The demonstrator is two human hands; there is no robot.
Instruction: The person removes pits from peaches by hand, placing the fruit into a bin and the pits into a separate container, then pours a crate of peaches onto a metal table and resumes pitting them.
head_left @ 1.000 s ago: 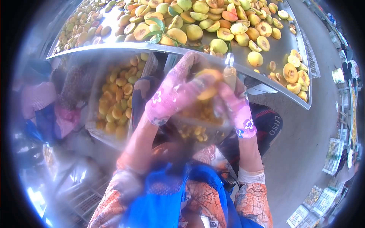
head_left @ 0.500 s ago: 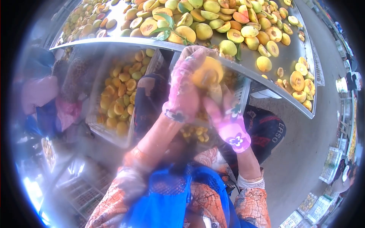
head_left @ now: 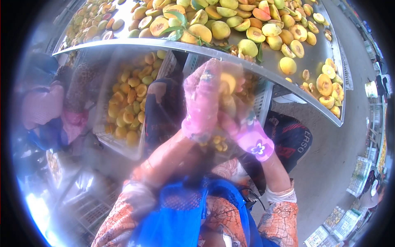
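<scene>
My left hand (head_left: 201, 99), in a pink patterned glove, is closed with a yellow peach half (head_left: 227, 83) against its inner side, just below the metal table's front edge. My right hand (head_left: 249, 133), in a pink glove with a white flower at the wrist, sits lower right with its fingers curled toward the same fruit. Whatever is between the right fingers is blurred. Beneath both hands is a white crate (head_left: 264, 99), partly hidden by them, with yellow fruit pieces (head_left: 218, 143) inside.
Peach halves (head_left: 230, 20) and a few green leaves (head_left: 179, 29) lie heaped on the metal table (head_left: 164, 43). A second crate (head_left: 119, 147) full of peaches stands to the left. A co-worker's pink sleeve (head_left: 43, 103) shows beyond it. Stacked crates (head_left: 360, 175) line the far right.
The peach half has turned from showing its cut face to a narrower side view. My left hand has shifted slightly down; my right hand moved slightly lower.
</scene>
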